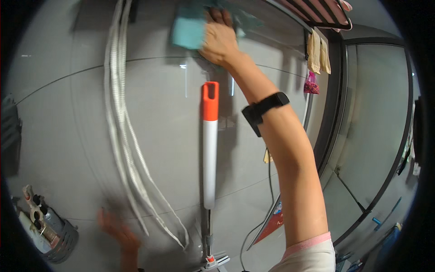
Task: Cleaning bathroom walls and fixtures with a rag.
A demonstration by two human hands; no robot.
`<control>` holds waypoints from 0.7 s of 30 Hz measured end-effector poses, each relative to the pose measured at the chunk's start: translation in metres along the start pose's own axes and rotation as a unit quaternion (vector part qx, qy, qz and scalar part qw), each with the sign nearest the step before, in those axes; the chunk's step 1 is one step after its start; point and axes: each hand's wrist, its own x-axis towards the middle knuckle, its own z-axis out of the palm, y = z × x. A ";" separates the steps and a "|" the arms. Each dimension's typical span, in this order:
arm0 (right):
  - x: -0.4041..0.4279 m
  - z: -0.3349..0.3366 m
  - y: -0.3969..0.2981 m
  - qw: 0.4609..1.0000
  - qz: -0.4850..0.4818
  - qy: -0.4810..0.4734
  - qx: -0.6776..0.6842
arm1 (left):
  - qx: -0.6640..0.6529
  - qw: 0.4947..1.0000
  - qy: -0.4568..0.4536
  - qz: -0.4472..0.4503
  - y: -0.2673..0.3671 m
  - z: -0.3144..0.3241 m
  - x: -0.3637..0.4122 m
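Note:
My right hand point(219, 39) presses a teal cloth point(188, 32) flat against the grey tiled wall point(163, 136), high in the view. The fingertips are blurred by motion. A black band point(266, 110) circles my right forearm. My left hand point(117, 229), low on the left, is badly blurred, with its fingers apart and nothing visible in them. Just above and right of it hang several white cords point(120, 102). Between the two arms stands a pole with a white grip point(210, 163) and an orange looped end point(211, 102). Its head point(210, 263) is partly cut off at the bottom.
A grey basket point(64, 246) of bottles is at lower left. Pale yellow gloves or cloths point(314, 52) and a pink pouch point(311, 85) hang at upper right, below a rack point(316, 12). A dark cable point(271, 176) runs behind my right arm. A dark-framed glass door point(373, 119) is at right.

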 end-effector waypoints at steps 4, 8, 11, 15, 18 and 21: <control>0.011 -0.008 0.020 0.945 0.121 -0.049 0.299 | 0.002 0.996 0.093 -0.013 0.004 0.029 0.032; 0.021 -0.022 0.072 0.944 0.260 -0.157 0.132 | 0.139 0.983 0.116 -0.023 0.002 0.048 0.039; 0.002 0.006 0.140 0.941 0.333 0.023 0.052 | 0.206 0.963 0.172 0.018 -0.029 0.063 0.037; -0.021 0.015 0.198 0.954 0.285 0.064 0.064 | 0.262 0.940 0.214 0.040 -0.046 0.068 0.031; -0.036 0.013 0.224 0.935 0.343 0.083 0.025 | 0.272 0.941 0.197 0.048 -0.053 0.063 0.025; -0.036 0.012 0.239 0.906 0.422 0.027 0.015 | 0.247 0.953 0.169 0.041 -0.046 0.062 0.024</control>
